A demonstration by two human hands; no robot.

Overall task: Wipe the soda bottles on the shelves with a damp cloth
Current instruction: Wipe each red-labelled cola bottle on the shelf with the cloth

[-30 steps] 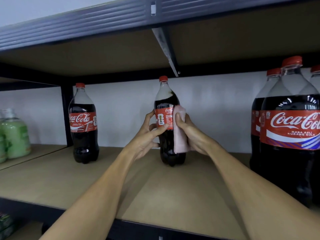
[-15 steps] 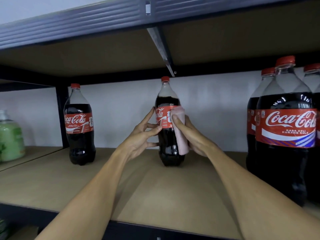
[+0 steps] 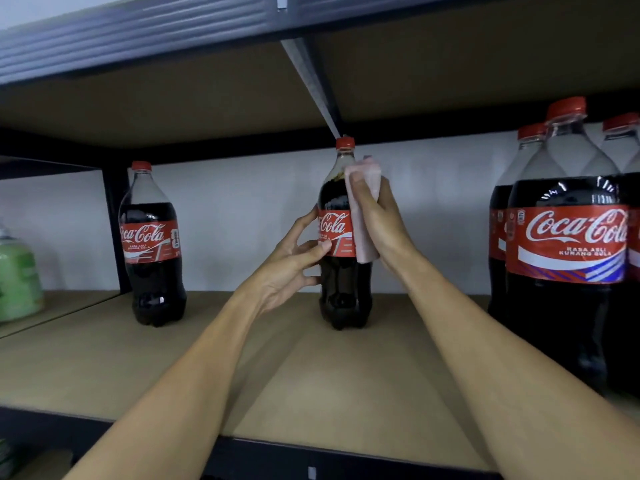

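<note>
Upright, the middle soda bottle (image 3: 341, 289) stands on the brown shelf board (image 3: 138, 368) at the centre of the view, red cap on, dark cola up to its shoulder. A folded pink cloth (image 3: 363, 216) lies flat against its side from about one o'clock down to three o'clock, covering the right edge of the red label. The right hand (image 3: 384, 226) clamps that cloth to the bottle: its thumb presses on the front of the cloth near the top, and the other fingers wrap behind it, mostly hidden. At eight o'clock from the bottle, the left hand (image 3: 287, 268) grips it, thumb laid across the lower part of the label and fingers (image 3: 304, 220) spread and curled against the left side, the lowest touching the dark body under the label.

At nine o'clock, well apart, a second soda bottle (image 3: 152, 244) stands upright beside a dark upright post. At three o'clock a cluster of soda bottles (image 3: 568, 244) stands nearer the camera, touching one another. Far out at nine o'clock, on a neighbouring board, sits a green bottle (image 3: 17, 271), blurred. Behind runs a plain white wall (image 3: 242, 220). At twelve o'clock the upper shelf (image 3: 138, 98) spans the view, with a metal brace (image 3: 311, 81) slanting down toward the middle bottle's cap.
</note>
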